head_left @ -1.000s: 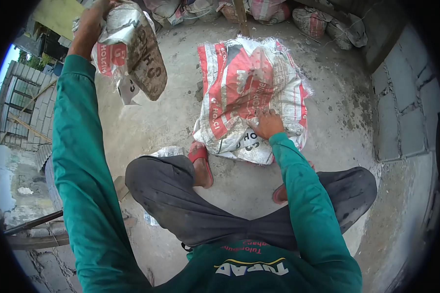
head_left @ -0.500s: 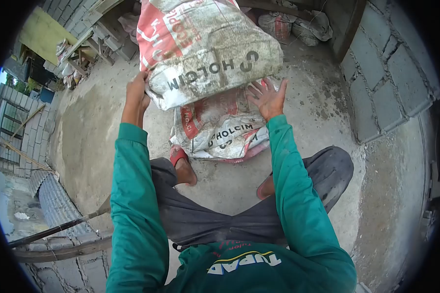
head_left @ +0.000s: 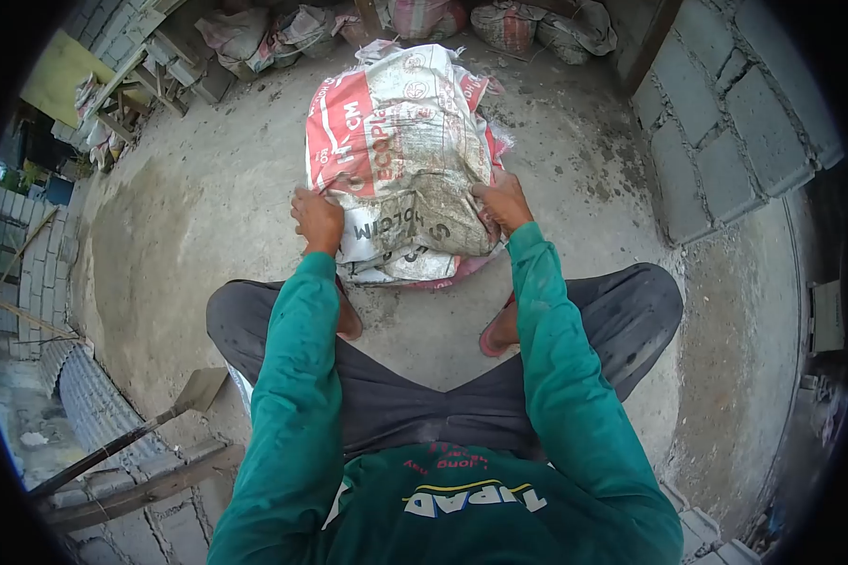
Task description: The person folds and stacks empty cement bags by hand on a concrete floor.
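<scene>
A dirty white and red woven cement sack [head_left: 400, 141] lies flat on top of a pile of similar sacks [head_left: 396, 268] on the concrete floor in front of my feet. My left hand [head_left: 318, 218] grips the top sack's near left edge. My right hand [head_left: 502, 201] holds its near right edge, fingers curled over the fabric. I am squatting, green sleeves stretched forward, knees spread either side of the pile.
A grey block wall [head_left: 725, 141] rises on the right. Filled sacks [head_left: 499, 24] lie along the far wall. A long-handled tool [head_left: 132, 433] rests at lower left beside a corrugated sheet [head_left: 94, 395]. Timber and debris [head_left: 141, 85] lie at far left.
The sack that my left hand held up high has come down onto the pile. My right hand, open in the air before, now grips its right edge.
</scene>
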The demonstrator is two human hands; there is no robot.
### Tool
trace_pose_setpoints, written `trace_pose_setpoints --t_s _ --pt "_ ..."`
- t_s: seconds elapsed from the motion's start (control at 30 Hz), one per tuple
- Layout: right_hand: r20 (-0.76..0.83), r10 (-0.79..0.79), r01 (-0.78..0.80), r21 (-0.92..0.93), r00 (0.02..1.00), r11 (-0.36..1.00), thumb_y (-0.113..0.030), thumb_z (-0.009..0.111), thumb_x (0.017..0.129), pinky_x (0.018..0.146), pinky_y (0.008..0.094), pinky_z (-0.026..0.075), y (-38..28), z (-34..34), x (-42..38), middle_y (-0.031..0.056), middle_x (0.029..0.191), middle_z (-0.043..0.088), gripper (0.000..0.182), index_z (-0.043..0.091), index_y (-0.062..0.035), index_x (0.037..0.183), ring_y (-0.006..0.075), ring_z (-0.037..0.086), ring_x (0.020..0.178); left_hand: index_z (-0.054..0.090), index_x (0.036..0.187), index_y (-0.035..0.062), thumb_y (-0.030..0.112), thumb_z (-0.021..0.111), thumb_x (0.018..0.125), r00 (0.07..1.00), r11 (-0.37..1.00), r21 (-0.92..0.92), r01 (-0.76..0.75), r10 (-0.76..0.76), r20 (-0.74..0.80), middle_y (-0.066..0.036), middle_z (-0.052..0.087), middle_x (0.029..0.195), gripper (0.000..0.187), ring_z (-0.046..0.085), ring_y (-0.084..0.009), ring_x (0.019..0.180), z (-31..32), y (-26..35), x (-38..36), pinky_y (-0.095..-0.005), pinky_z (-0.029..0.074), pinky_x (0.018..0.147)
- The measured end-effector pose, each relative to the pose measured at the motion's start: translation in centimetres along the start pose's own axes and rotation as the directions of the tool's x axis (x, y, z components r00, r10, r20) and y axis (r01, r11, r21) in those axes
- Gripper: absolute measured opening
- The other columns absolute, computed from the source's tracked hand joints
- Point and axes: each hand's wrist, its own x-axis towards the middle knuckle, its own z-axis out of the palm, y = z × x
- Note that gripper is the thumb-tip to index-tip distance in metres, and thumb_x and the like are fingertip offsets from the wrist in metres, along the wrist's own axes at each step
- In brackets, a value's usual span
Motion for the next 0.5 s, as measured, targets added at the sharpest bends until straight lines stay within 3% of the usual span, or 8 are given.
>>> trace_pose_setpoints --t_s 0.03,0.1,0.13,0.23,0.3,0.33,0.4,0.5 --pt "-0.032 -0.032 0.032 0.016 0.999 0.999 -0.011 0.067 0.081 0.067 0.0336 0.055 -0.6 0.1 0.0 0.0100 0.092 0.073 0.042 0.066 0.0030 0.121 0.0175 0.067 0.068 0.035 0.143 -0.0048 0.025 0.068 0.090 0.982 0.986 0.095 -0.135 0.146 -0.121 -0.031 0.046 0.146 0.070 0.044 -0.0455 0.138 -0.7 1.2 -1.3 -0.0674 0.037 0.104" --pt "-0.086 -0.081 0.062 -0.197 0.993 0.978 -0.017 0.071 0.080 0.090 0.0382 0.053 -2.6 -0.5 0.6 0.0222 0.111 0.073 0.049 0.065 -0.0003 0.126 0.0338 0.070 0.098 0.046 0.143 0.0034 0.036 0.065 0.093 0.840 0.873 0.091 -0.479 0.485 -0.241 -0.023 0.038 0.155 0.063 0.032 -0.0415 0.146 -1.4 3.4 -1.7 -0.0725 0.033 0.104" --pt "-0.092 -0.070 0.050 -0.200 0.993 0.978 -0.017 0.071 0.080 0.090 0.0382 0.053 -3.2 -0.5 1.0 0.0222 0.111 0.073 0.049 0.065 -0.0003 0.126 0.0338 0.070 0.098 0.046 0.143 0.0034 0.036 0.065 0.093 0.843 0.873 0.084 -0.481 0.487 -0.230 -0.023 0.038 0.155 0.063 0.032 -0.0415 0.146 -1.9 4.7 -2.2 -0.0725 0.033 0.104" --pt "-0.284 -0.257 0.044 -0.589 0.924 0.807 -0.023 0.073 0.082 0.104 0.0470 0.046 -3.8 0.8 0.8 0.0248 0.136 0.061 0.065 0.054 -0.0077 0.143 0.0405 0.061 0.120 0.049 0.150 0.0130 0.068 0.065 0.086 0.868 0.849 0.182 -0.495 0.480 0.122 -0.025 0.033 0.160 0.086 0.029 -0.0459 0.148 -1.0 5.8 -2.5 -0.0744 0.025 0.110" --pt "-0.076 -0.558 0.238 -0.852 0.826 0.467 -0.043 0.073 0.086 0.114 0.0600 0.032 -3.0 2.0 -0.5 0.0226 0.157 0.040 0.079 0.042 -0.0162 0.154 0.0435 0.044 0.138 0.046 0.152 0.0131 0.070 0.064 0.085 0.872 0.859 0.183 -0.479 0.441 0.214 -0.026 0.031 0.161 0.090 0.027 -0.0462 0.149 1.8 4.8 -2.2 -0.0747 0.023 0.111" --pt "-0.075 -0.545 0.228 -0.854 0.835 0.468 -0.043 0.073 0.086 0.114 0.0600 0.032 -1.8 3.2 -0.3 0.0226 0.157 0.040 0.079 0.042 -0.0162 0.154 0.0435 0.044 0.138 0.043 0.154 0.0132 0.073 0.063 0.084 0.872 0.872 0.185 -0.453 0.390 0.294 -0.027 0.028 0.162 0.094 0.024 -0.0466 0.150 2.9 4.5 -2.3 -0.0751 0.022 0.111" --pt "0.137 -0.409 0.293 -0.890 0.902 0.348 -0.068 0.063 0.086 0.114 0.0644 0.027 1.7 5.7 -0.1 0.0199 0.159 0.037 0.084 0.048 -0.0170 0.151 0.0427 0.034 0.145 0.040 0.157 0.0135 0.077 0.062 0.082 0.863 0.884 0.171 -0.435 0.356 0.358 -0.028 0.025 0.163 0.100 0.022 -0.0474 0.151 5.0 3.4 -2.3 -0.0737 0.020 0.113" --pt "0.170 -0.280 0.241 -0.939 0.945 0.243 -0.079 0.054 0.085 0.114 0.0645 0.028 5.0 6.4 0.9 0.0198 0.155 0.043 0.090 0.049 -0.0187 0.151 0.0417 0.039 0.142 0.035 0.159 0.0132 0.080 0.056 0.084 0.833 0.870 0.207 -0.447 0.320 0.451 -0.026 0.022 0.165 0.103 0.020 -0.0463 0.153 8.2 1.1 -2.0 -0.0708 0.020 0.115"
